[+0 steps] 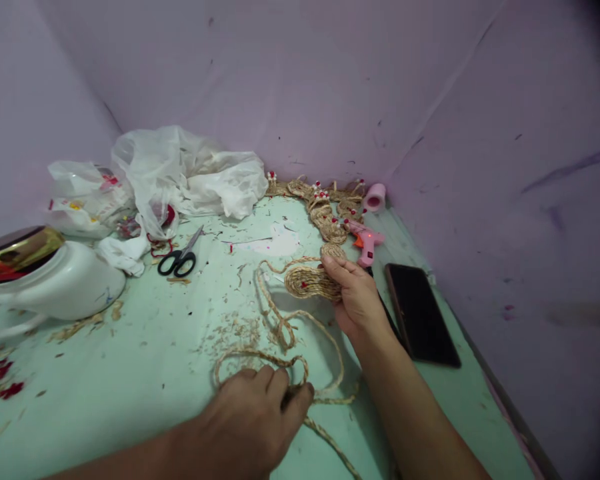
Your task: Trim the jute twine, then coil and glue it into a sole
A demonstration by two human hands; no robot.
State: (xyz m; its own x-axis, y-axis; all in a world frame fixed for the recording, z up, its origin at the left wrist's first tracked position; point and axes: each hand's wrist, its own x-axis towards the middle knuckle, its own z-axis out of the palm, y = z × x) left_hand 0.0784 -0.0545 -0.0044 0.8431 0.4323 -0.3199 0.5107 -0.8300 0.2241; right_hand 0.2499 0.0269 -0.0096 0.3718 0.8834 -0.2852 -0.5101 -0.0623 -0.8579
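My right hand [357, 297] is closed around one end of an oblong, sole-shaped piece of coiled straw rope [306, 284], which has a small red spot on its face. From this piece a long braided straw rope [336, 343] trails over the table in loose loops. Lower down, my left hand [260, 410] has its fingers closed on a stretch of that rope, near the tabletop. Its fingertips are partly hidden. Just beyond my right hand lie more coiled rope pieces [323, 220] with red and white beads.
A pink glue gun [366, 240] with an orange light lies beside a pink tape roll [375, 198]. The dark phone [423, 317] is at right. Black-handled scissors [180, 260], plastic bags [180, 173] and a tipped white jug [80, 280] occupy the left. Purple walls border the green tabletop [145, 387].
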